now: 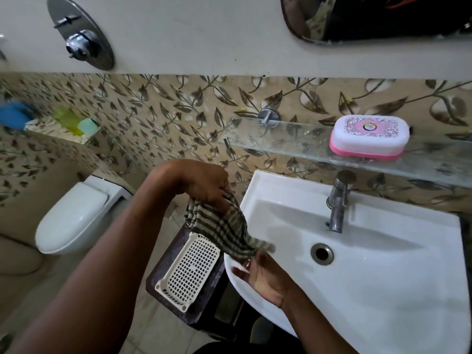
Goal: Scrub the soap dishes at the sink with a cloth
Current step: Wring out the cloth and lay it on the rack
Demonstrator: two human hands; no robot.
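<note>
A striped cloth hangs stretched between my two hands, just left of the white sink. My left hand grips its upper end, fingers curled round the bunched fabric. My right hand holds the lower end over the sink's left rim. A pink and white lidded soap dish sits shut on the glass shelf above the sink. A white perforated tray lies on a dark stool beside the sink.
A metal tap stands at the back of the sink, with the drain in front of it. A white toilet is at the left. A wall niche holds green and blue items. A mirror hangs above.
</note>
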